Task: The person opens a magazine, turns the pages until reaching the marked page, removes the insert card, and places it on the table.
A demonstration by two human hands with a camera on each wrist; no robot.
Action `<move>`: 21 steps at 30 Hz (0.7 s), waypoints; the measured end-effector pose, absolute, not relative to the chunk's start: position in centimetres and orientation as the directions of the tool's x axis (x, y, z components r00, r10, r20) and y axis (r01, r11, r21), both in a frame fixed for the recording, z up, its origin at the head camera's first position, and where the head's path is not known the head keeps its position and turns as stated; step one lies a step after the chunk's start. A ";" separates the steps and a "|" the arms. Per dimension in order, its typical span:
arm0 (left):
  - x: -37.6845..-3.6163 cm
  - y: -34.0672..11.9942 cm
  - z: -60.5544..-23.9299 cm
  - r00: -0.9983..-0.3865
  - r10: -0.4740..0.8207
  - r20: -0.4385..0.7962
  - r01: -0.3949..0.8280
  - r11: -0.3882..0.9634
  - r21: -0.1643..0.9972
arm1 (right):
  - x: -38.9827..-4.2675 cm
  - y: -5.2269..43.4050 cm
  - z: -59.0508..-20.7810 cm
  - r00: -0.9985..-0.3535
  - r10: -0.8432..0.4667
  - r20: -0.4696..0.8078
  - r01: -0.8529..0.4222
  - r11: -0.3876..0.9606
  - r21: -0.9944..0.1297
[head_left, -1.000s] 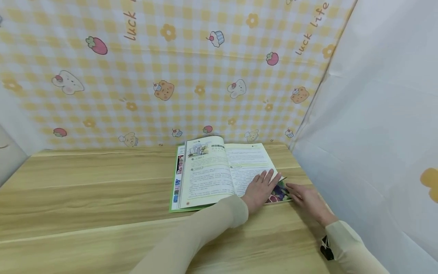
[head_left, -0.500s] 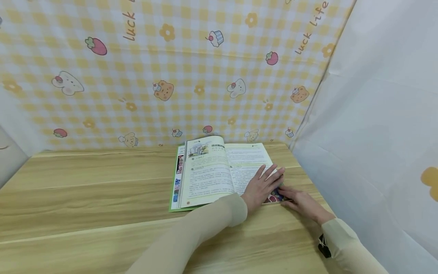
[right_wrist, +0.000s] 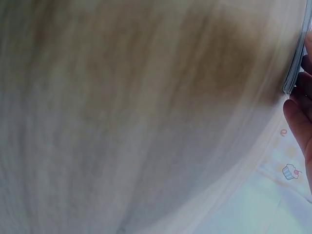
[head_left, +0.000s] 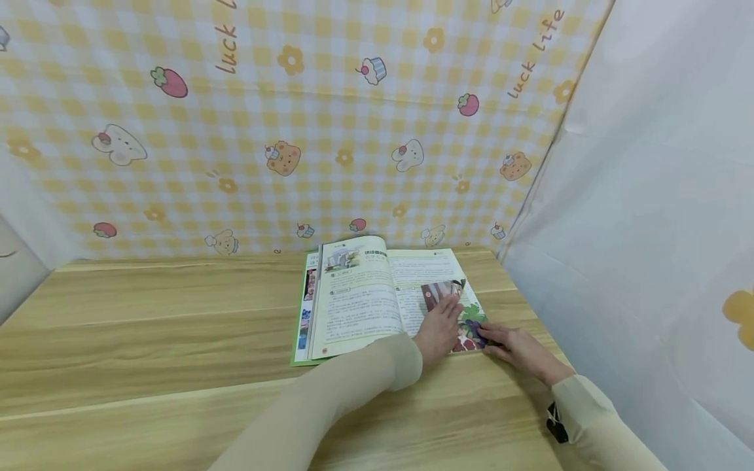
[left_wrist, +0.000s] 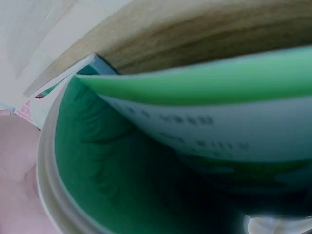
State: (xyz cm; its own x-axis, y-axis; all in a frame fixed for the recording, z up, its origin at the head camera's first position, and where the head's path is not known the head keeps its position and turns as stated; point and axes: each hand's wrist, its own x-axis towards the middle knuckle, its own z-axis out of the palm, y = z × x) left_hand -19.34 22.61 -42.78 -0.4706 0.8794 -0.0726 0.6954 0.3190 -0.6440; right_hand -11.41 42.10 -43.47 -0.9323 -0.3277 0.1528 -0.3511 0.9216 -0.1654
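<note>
One open book [head_left: 377, 294] is lying flat on the far right part of the wooden desk [head_left: 147, 340], close to the corner where the yellow checked backdrop [head_left: 294, 131] is meeting the white sheet [head_left: 648, 196]. Its pages are showing printed text with a small picture at the top of the left page, and a green cover edge is showing along the book's left side. At the book's lower right corner a page with a coloured illustration [head_left: 465, 324] is being lifted and curled over toward the left. The left hand [head_left: 438, 330] is resting across the right-hand page with its fingers curled on the turned-up leaf, gripping it. The right hand [head_left: 512, 347] is lying on the desk just beside the book's lower right corner, fingertips touching the page edges there; whether it is pinching them or only touching, I cannot tell. The left wrist view is showing a bent green sheet [left_wrist: 195, 87] arching close over the lens, with desk wood behind. The right wrist view is mostly blurred desk wood, with the page block's edge [right_wrist: 296, 63] and fingers [right_wrist: 300, 122] at the right border. Both forearms are wearing beige sleeves [head_left: 353, 386].
</note>
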 end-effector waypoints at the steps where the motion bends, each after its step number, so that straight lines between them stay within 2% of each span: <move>1: -19.4 22.6 -42.8 -0.476 0.876 -0.077 0.709 0.331 -0.623 | -11.4 42.1 -43.4 -0.934 -0.325 0.146 -0.348 0.922 -0.169; 7: -19.8 21.8 -42.6 -0.491 0.870 -0.035 0.745 0.399 -0.535 | -11.3 42.0 -43.2 -0.941 -0.313 0.127 -0.332 0.928 -0.171; 16: -20.1 21.0 -41.8 -0.495 0.867 -0.060 0.719 0.370 -0.589 | -11.2 41.8 -42.9 -0.946 -0.300 0.120 -0.317 0.933 -0.170; 21: -20.0 20.5 -41.2 -0.528 0.846 -0.077 0.718 0.395 -0.573 | -11.2 41.8 -43.0 -0.954 -0.284 0.096 -0.298 0.937 -0.185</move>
